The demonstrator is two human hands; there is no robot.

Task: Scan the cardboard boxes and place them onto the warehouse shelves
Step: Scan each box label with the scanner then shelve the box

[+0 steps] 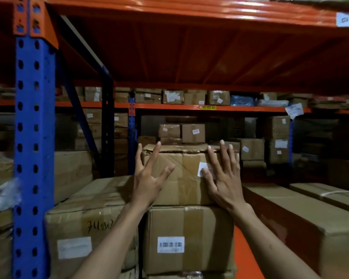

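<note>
A taped cardboard box [186, 178] with a small white label sits on the shelf, stacked on top of a lower box [189, 224] that carries a barcode label [170, 244]. My left hand [149, 178] is spread with straight fingers against the upper box's front left. My right hand [224, 178] lies flat on its front right, fingers straight, the thumb covering part of the white label. Neither hand grips anything.
A blue rack upright [34, 158] stands at the left. An orange beam [189, 11] and shelf deck run overhead. A large box [85, 218] lies left of the stack, long flat boxes [290, 214] lie to the right. More boxes fill the far racks [189, 97].
</note>
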